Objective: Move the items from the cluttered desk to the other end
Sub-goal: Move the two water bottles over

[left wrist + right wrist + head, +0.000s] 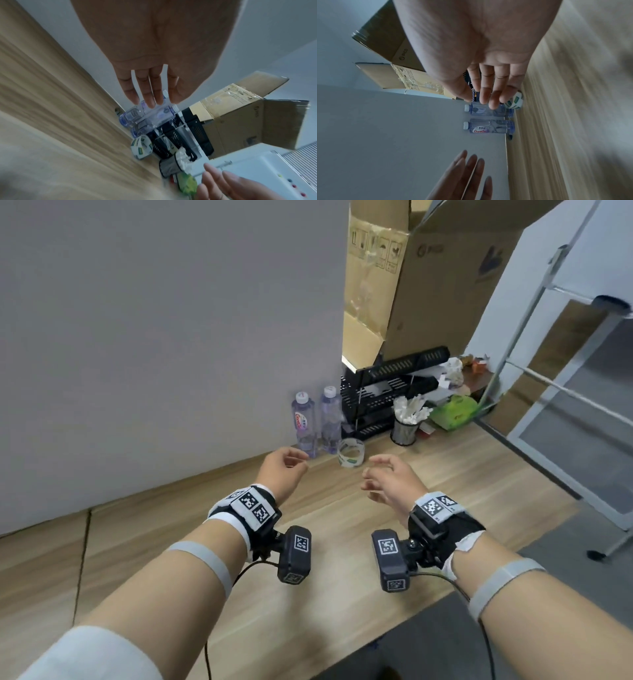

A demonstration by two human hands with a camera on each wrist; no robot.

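Note:
Two clear water bottles stand against the grey partition, the left bottle (pixel 304 422) (pixel 488 127) with a red label and the right bottle (pixel 330 418) (pixel 488 111) beside it. A roll of tape (pixel 350 453) (pixel 141 147) (pixel 514 101) sits on the wooden desk (pixel 342 529) just right of them. My left hand (pixel 287 463) (pixel 147 94) hovers empty just in front of the left bottle, fingers relaxed. My right hand (pixel 378 477) (pixel 491 92) hovers empty a little right of the tape, fingers loosely spread.
Behind the tape stand a black tiered file tray (pixel 387 395), a mesh pen cup (pixel 405 431) stuffed with white paper and a green packet (pixel 452 412). Open cardboard boxes (pixel 428 275) rise at the back. The desk's right edge (pixel 534 474) drops to grey floor.

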